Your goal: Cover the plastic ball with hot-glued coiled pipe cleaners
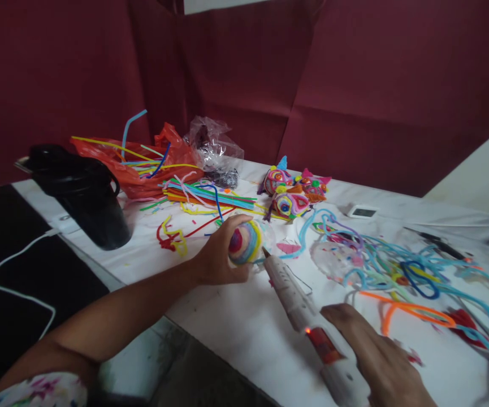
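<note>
My left hand [219,257] is closed around a clear rounded plastic piece [268,236] partly covered with coiled pipe cleaners [250,240] in red, blue and yellow bands. In my right hand [375,353] is a white glue gun [295,299] with a glowing red light on its side. Its nozzle points at the edge of the coiled bands; whether it touches them I cannot tell. A light blue pipe cleaner [289,256] trails rightward from the piece. The trigger fingers are hidden behind the glue gun.
Left stands a black tumbler [89,198] near a red plastic bag [138,183] with pipe cleaners. Several colourful fish-like figures [289,203] sit at the back. A small white display device [360,211] and tangled pipe cleaners [422,280] lie right. A white cable [19,297] hangs left.
</note>
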`<state>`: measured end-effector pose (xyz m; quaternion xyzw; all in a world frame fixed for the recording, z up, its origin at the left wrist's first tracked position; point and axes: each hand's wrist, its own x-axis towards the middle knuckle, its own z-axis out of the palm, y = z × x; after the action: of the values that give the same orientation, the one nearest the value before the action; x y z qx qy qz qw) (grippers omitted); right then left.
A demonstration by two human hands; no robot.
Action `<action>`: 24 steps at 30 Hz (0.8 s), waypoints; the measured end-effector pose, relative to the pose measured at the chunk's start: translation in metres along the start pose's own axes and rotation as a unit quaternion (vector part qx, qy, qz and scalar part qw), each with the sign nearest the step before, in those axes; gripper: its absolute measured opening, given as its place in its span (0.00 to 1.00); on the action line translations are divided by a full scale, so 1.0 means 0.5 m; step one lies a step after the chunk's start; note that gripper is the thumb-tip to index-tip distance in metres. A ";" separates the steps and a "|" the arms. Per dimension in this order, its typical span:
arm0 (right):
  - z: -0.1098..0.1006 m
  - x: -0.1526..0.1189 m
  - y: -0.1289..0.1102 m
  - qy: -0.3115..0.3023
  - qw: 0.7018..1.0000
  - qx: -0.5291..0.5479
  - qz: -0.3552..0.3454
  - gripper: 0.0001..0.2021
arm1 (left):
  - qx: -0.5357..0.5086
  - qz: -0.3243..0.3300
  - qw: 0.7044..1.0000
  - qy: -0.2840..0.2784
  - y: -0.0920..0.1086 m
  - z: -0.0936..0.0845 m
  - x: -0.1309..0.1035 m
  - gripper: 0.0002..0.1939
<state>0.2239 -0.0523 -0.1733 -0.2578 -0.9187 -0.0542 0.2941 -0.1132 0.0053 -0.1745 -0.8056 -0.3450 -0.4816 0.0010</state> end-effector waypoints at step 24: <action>-0.007 -0.006 0.016 0.027 1.000 0.015 0.001 0.19 | -0.019 0.068 0.997 0.025 -0.006 0.004 0.002 0.52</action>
<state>0.2320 -0.0476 -0.1726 -0.2525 -0.9109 -0.0477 0.3229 -0.1132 0.0088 -0.1760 -0.8148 -0.2797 -0.5071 0.0274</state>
